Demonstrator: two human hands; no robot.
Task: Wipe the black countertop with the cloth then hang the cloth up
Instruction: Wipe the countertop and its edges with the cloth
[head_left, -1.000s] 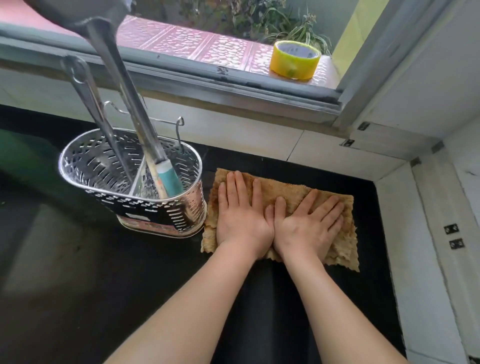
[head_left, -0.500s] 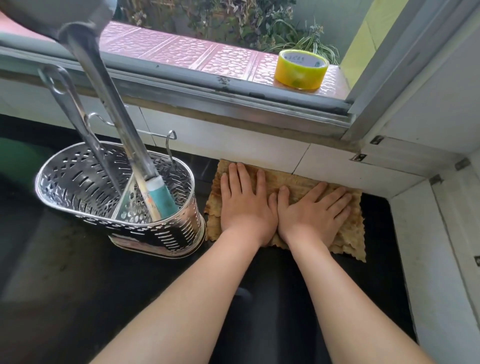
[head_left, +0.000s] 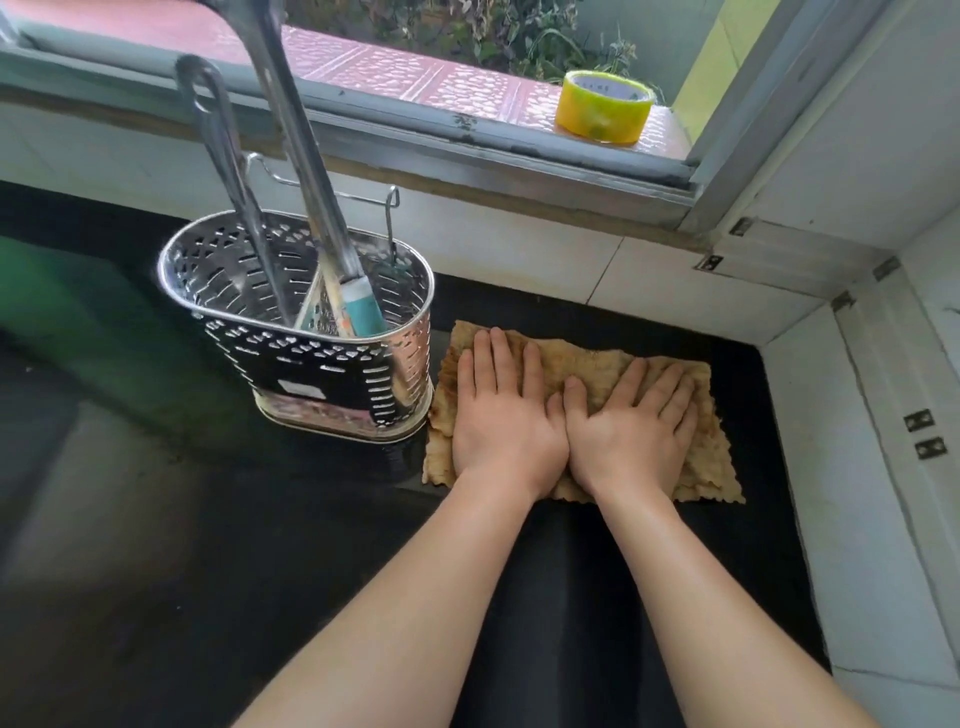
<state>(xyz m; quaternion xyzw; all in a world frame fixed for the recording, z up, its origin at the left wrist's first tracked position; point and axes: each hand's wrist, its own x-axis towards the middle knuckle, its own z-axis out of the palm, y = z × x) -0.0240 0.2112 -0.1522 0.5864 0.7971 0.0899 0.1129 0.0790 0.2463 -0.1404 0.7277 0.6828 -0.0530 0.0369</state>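
two bare forearms rise from the bottom edge toward the centre right of the frame. the left hand (head_left: 501, 415) and the right hand (head_left: 631, 431) lie side by side, palms down, fingers spread flat, thumbs touching; neither pinches anything, both simply press on the tan, frayed-edged rectangular cloth (head_left: 587, 364). the cloth lies flat on the glossy black countertop (head_left: 260, 571), under both palms, its edges showing past the fingertips and beyond the right hand's outer side. compared with half a second ago, the cloth and hands sit lower in the frame and away from the white tiled wall (head_left: 519, 249), with a strip of black counter now showing behind the cloth. just left of the cloth, nearly touching its edge, stands one perforated shiny steel utensil basket (head_left: 311, 374) holding two long steel utensil handles (head_left: 291, 135) and one teal-handled tool (head_left: 363, 312). further back, in the upper right of the frame, one roll of yellow tape (head_left: 602, 106) sits on the pink patterned window ledge (head_left: 415, 78).
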